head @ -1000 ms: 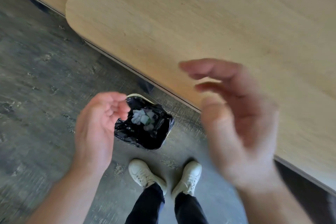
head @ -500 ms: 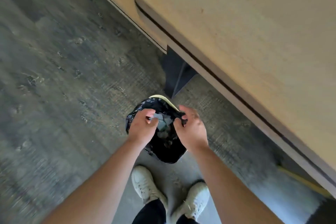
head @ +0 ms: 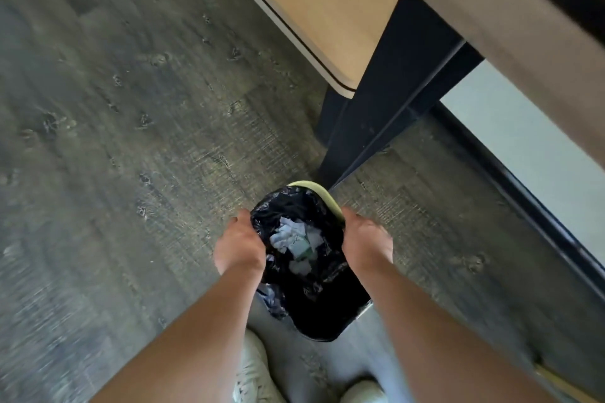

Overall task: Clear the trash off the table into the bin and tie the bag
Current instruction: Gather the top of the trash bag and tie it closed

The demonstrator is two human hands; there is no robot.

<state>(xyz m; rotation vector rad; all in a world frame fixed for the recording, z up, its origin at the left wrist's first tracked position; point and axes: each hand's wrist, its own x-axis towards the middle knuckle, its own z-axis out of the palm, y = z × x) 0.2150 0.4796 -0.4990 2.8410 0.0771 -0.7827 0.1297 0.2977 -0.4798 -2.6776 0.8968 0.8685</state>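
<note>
A small bin [head: 317, 194] with a pale yellow-green rim stands on the floor by the table leg, lined with a black plastic bag [head: 314, 291]. Crumpled white and pale green trash [head: 296, 239] lies inside the bag. My left hand [head: 240, 247] grips the bag's left edge. On the opposite side, my right hand [head: 365, 240] grips the bag's right edge at the rim. The bag mouth is spread wide between both hands.
The black table leg [head: 389, 101] rises just behind the bin, with the light wooden tabletop [head: 327, 0] above it. A dark grey wood-look floor [head: 114, 141] stretches to the left. My white shoes [head: 252, 376] stand right below the bin.
My hands went from open in the air down to the bin, took hold of the bag's edges, and have now pulled them apart. The view has dropped closer to the bin.
</note>
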